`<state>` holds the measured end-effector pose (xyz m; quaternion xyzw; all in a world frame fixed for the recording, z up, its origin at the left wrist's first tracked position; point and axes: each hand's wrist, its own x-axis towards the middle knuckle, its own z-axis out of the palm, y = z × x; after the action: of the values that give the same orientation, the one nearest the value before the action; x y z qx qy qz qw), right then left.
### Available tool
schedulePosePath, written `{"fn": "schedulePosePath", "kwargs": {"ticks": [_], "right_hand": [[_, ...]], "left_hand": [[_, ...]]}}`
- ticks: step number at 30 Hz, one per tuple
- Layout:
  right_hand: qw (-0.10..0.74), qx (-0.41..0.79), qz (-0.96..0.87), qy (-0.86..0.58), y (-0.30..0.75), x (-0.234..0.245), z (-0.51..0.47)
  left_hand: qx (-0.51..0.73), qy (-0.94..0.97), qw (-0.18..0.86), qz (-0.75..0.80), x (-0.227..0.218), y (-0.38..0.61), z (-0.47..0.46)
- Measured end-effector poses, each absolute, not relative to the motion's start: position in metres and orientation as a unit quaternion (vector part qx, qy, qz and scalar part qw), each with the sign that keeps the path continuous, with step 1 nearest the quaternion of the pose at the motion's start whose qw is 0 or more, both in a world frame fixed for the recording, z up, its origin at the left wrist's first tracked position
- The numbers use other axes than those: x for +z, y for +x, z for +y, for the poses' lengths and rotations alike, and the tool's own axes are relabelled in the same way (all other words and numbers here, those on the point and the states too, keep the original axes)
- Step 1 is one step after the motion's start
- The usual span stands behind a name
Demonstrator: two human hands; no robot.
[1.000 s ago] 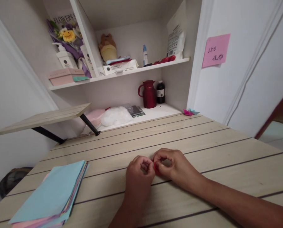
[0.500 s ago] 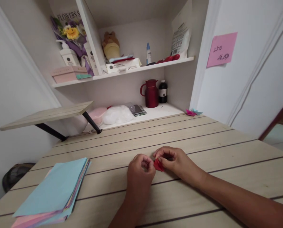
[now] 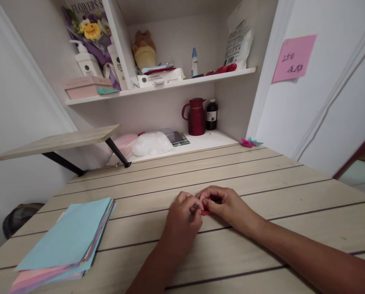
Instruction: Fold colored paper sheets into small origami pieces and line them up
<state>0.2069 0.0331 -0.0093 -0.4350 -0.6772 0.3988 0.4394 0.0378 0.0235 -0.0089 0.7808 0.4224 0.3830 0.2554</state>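
red folded paper point(image 3: 205, 212) sits between the two hands near the middle of the wooden tabletop point(image 3: 231, 255), with only a small strip of it showing under the fingertips. half a second ago a wider, pointed piece of red shows below the right fingers; now the left forefinger reaches across to meet them and covers more of it. that suggests close fingertip work on one edge or corner, though the fold itself is too hidden to tell. the right hand point(image 3: 228, 206) is closed to a pinch, thumb and forefinger holding the paper, the palm side loosely rounded. the left hand point(image 3: 184, 216) is half curled, its forefinger at the paper and its thumb a little apart below; whether it grips anything, i cannot tell. what stands in the way is mostly the fingers themselves, blocking sight of the piece. well to the left lies a stack of coloured paper point(image 3: 66, 237), light blue on top. at the far edge, a magenta folded paper point(image 3: 247, 143) and a pale blue folded paper point(image 3: 255, 142) sit side by side. behind, a dark red jug point(image 3: 196, 119) stands beside a dark bottle point(image 3: 212, 116).
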Motion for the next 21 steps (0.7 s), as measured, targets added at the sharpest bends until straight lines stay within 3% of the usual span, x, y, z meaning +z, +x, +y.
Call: {"fn": "schedulePosePath", "kwargs": {"ticks": [11, 21], "right_hand": [[0.402, 0.401, -0.688, -0.451, 0.212, -0.006, 0.036], [0.375, 0.301, -0.759, -0.439, 0.218, -0.005, 0.031]], "left_hand": [[0.256, 0.841, 0.148, 0.454, -0.015, 0.036, 0.025], [0.199, 0.861, 0.055, 0.465, -0.006, 0.028, 0.023]]}}
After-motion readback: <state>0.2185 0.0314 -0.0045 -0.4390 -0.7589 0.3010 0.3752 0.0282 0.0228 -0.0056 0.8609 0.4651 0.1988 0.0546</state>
